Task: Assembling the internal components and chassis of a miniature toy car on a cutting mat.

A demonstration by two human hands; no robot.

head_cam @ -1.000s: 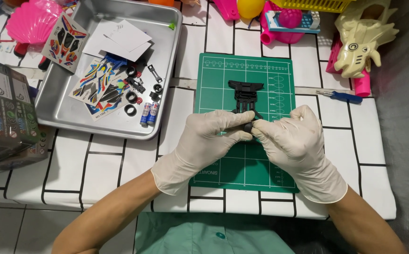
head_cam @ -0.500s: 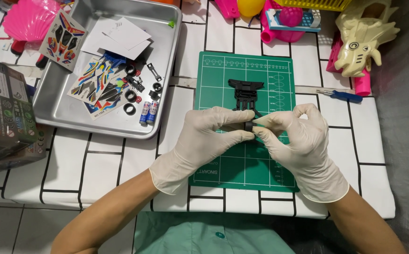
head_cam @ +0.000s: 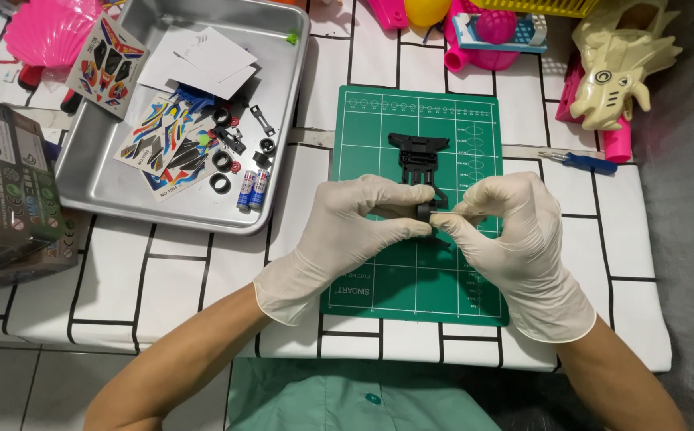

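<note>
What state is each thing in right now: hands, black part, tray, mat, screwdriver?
Left hand: gloved, fingers pinching the small black wheel.
Right hand: gloved, fingers pinching the same wheel.
Black frame: lying flat on the green mat.
Metal tray: open, holding sticker sheets, loose tyres and two batteries.
Blue screwdriver: lying untouched on the tablecloth.

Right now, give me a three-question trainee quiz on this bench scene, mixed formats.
1. True or false: both gloved hands pinch the small black plastic part above the green cutting mat.
2. Where do the two small batteries lie: A) on the mat, B) in the metal tray, C) on the tablecloth?
3. Which hand is nearer the blue-handled screwdriver?

Key: 1 true; 2 B; 3 right hand, not left hand.
</note>
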